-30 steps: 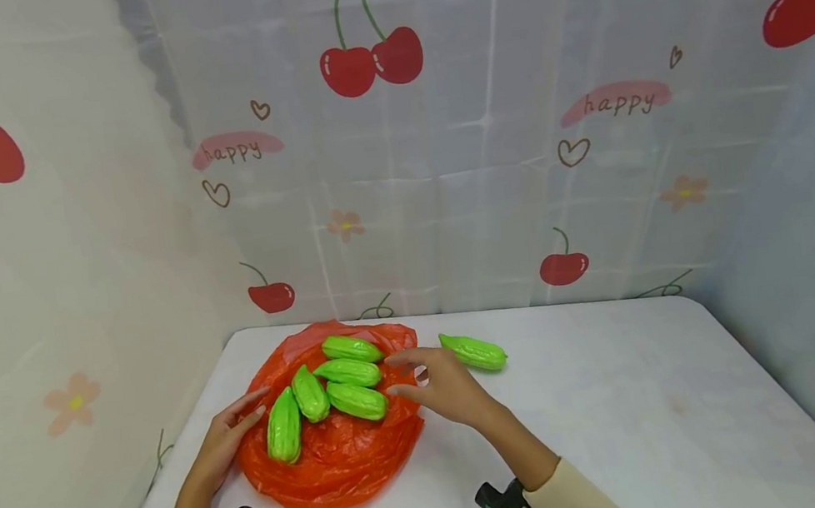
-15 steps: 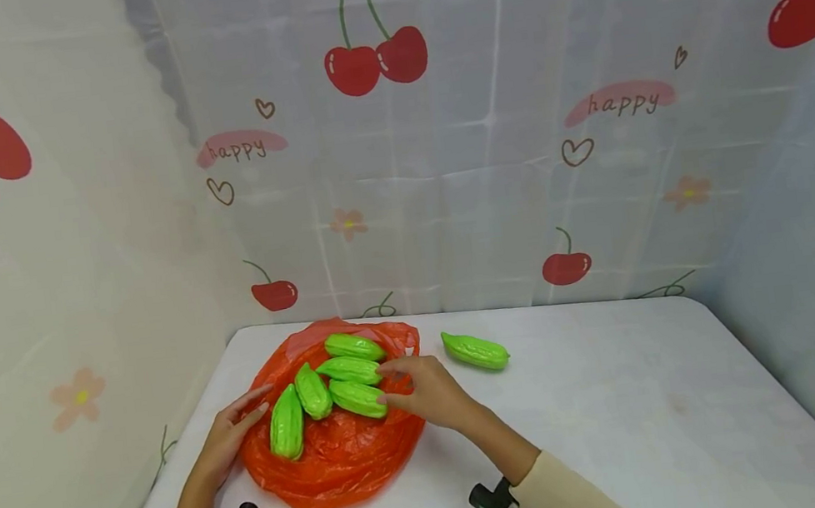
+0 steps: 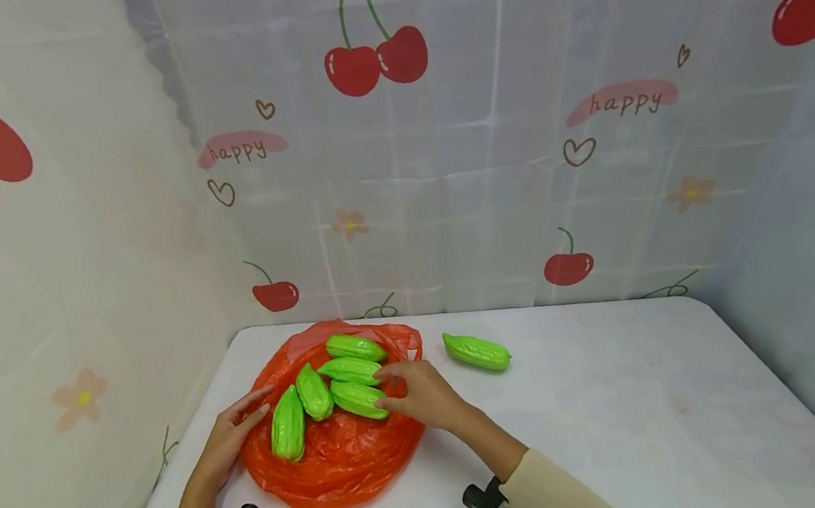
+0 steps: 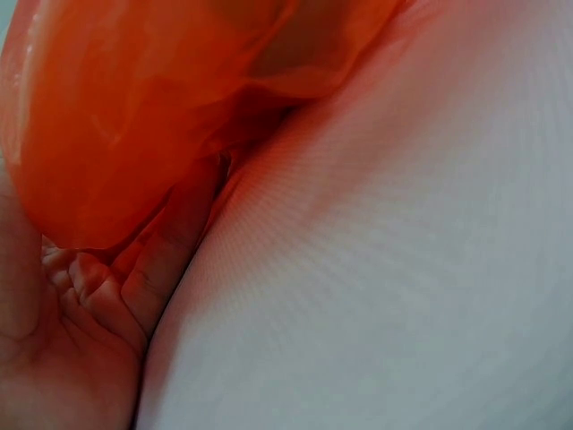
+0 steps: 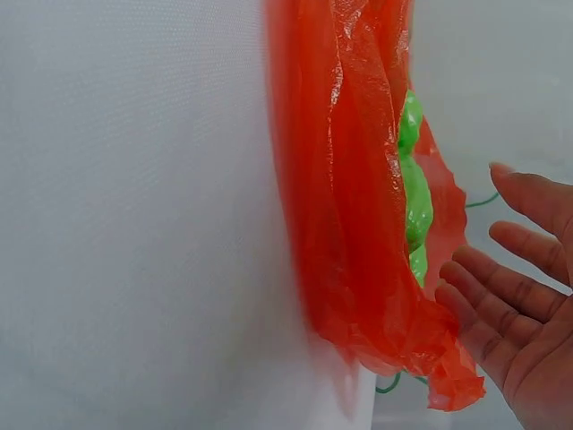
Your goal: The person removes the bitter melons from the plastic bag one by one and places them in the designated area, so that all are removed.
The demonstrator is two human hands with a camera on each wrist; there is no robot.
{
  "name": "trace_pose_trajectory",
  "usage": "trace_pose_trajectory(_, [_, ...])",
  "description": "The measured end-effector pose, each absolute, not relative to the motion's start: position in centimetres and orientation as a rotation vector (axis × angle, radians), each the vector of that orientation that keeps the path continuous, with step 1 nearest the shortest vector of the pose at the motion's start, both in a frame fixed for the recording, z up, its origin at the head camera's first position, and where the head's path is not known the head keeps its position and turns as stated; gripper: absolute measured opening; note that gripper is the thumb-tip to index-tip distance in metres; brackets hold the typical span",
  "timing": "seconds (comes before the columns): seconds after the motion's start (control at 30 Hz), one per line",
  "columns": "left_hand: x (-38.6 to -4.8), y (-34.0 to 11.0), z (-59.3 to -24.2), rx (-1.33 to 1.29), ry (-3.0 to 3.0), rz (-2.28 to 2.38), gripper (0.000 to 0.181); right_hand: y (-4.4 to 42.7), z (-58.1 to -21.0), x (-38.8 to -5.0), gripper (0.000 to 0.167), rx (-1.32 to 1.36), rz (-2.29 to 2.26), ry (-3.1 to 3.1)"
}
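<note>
A red plastic bag [image 3: 341, 463] lies spread on the table's left part, with several green ridged vegetables [image 3: 287, 425] on it. The left hand [image 3: 221, 447] rests against the bag's left edge, fingers extended; in the left wrist view the bag [image 4: 107, 116] covers part of that hand [image 4: 81, 349]. At the bag's right side the right hand [image 3: 427, 394] hovers with parted thumb and fingers beside the nearest vegetables. The right wrist view shows this hand [image 5: 528, 296] with relaxed fingers, next to the bag [image 5: 358, 197] and green vegetables [image 5: 416, 202], holding nothing.
One more green vegetable [image 3: 476, 352] lies on the white table [image 3: 607, 416], right of the bag. Behind the table hangs a curtain [image 3: 432, 201] printed with cherries, and similar sheets stand at both sides. Each wrist carries a black device.
The right hand has moved left and slightly down, from the bag's right edge to beside the vegetables. The left hand and the bag look nearly unmoved.
</note>
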State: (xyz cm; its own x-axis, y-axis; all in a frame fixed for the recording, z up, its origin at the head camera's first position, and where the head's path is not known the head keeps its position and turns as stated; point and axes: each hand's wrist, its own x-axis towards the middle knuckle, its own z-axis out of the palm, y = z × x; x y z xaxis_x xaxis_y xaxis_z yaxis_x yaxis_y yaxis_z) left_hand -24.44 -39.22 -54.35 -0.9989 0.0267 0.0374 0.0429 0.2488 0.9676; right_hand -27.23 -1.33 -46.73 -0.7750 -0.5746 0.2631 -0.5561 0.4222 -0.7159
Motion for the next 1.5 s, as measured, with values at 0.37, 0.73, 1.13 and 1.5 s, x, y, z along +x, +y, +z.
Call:
trace_pose_trajectory(0.37, [-24.6,-39.3,-54.5,-0.053,-2.483,-1.882,0.052,-1.8,-48.3,-28.3,0.043,-1.011,-1.234,2.691])
trace_pose_trajectory(0.73, [-24.6,-39.3,-54.4,-0.058,-2.483,-1.88,0.053,-2.0,-48.6,-28.5,0.043,-0.983,-1.193,2.692])
trace_pose_trajectory(1.13, [-24.5,-39.1,-54.3,-0.063,-2.478,-1.91,0.053,-2.2,-49.4,-28.9,0.046,-0.942,-1.086,2.743])
trace_pose_trajectory(1.5, [-24.5,-39.2,-54.3,-0.042,-2.487,-1.882,0.053,-2.6,-49.8,-29.2,0.049,-0.945,-1.035,2.757])
